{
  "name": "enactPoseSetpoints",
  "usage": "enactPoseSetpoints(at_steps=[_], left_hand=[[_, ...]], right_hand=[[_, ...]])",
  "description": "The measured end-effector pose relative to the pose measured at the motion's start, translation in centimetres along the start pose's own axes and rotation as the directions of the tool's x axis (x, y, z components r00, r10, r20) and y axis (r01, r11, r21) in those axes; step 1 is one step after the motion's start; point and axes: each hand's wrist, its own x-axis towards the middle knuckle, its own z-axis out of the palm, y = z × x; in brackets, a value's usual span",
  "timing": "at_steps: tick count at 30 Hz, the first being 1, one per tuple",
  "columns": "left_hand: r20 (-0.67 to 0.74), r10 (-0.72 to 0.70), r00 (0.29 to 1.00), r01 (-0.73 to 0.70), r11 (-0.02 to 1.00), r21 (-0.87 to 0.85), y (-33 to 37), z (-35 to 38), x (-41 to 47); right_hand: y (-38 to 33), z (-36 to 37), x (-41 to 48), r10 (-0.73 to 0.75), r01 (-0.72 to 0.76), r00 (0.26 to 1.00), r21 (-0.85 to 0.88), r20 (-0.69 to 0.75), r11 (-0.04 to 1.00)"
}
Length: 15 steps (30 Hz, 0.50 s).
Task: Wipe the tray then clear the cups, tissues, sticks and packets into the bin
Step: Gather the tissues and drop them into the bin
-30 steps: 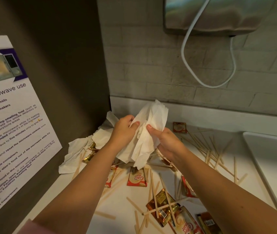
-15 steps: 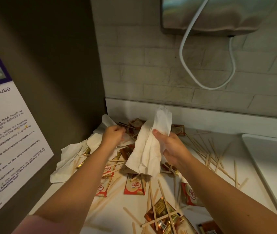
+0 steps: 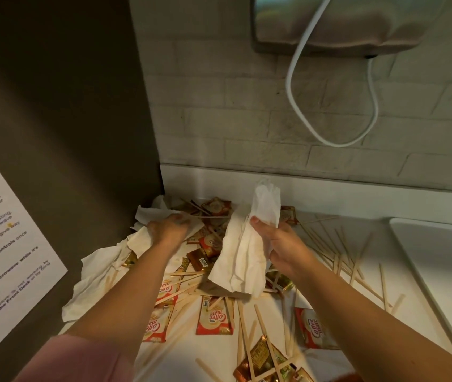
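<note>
On the left wall hangs a microwave notice. In the desk corner lie crumpled tissues; the left hand rests on them, its grip curled into 1 sheet. Across the middle lie packets. The right hand has its grip pinched on a hanging tissue wad. Beyond, sticks spread toward the tray.

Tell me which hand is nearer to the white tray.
Right. The right hand, holding a tissue, is left of the tray; the left hand is farther left, on crumpled tissues.
</note>
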Motion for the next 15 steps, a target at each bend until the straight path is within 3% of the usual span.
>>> enactPoseSetpoints(at_steps=[4, 9, 13, 15], left_hand=[[0.059, 0.105, 0.993, -0.118, 0.948, 0.295, -0.2, 0.7, -0.3], [-0.144, 0.105, 0.984, -0.065, 0.963, 0.261, -0.1, 0.8, -0.9], [-0.274, 0.226, 0.935, -0.147, 0.948, 0.281, 0.6, -0.3, -1.0], [-0.340, 0.212, 0.916, -0.151, 0.969, 0.196, 1.5, -1.3, -1.6]], right_hand=[[0.2, 0.0, 0.0, 0.001, -0.001, 1.000, -0.023, 0.011, 1.000], [0.2, -0.1, -0.1, 0.015, -0.014, 1.000, -0.049, 0.017, 0.999], [0.0, -0.3, -0.2, 0.020, -0.019, 1.000, -0.063, 0.018, 0.998], [0.1, -0.1, -0.3, 0.031, -0.030, 0.999, -0.044, 0.022, 0.999]])
